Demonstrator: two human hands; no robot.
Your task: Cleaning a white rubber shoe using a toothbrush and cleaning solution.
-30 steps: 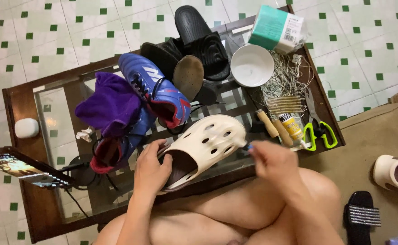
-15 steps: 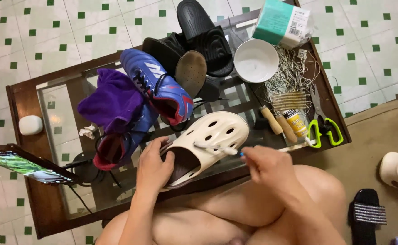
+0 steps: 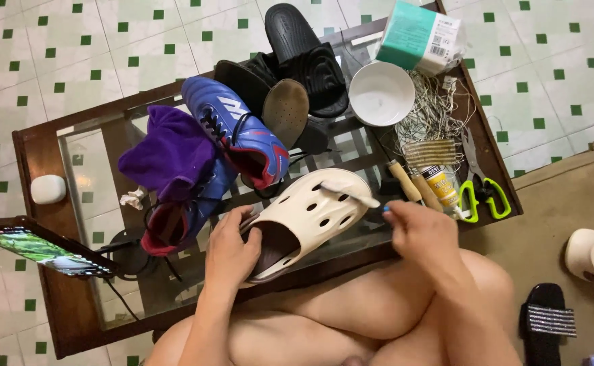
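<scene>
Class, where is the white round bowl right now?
The white round bowl sits at the table's far right, beside the teal box and black sandals.

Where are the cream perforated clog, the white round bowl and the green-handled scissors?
Cream perforated clog (image 3: 317,210), head view, on its holed upper.
White round bowl (image 3: 381,93), head view, on the inside of its base.
Green-handled scissors (image 3: 495,198), head view, on the right finger loop.

Two blue boots (image 3: 239,132), two black slides (image 3: 304,47), one cream clog (image 3: 310,217), one white bowl (image 3: 382,93).
</scene>
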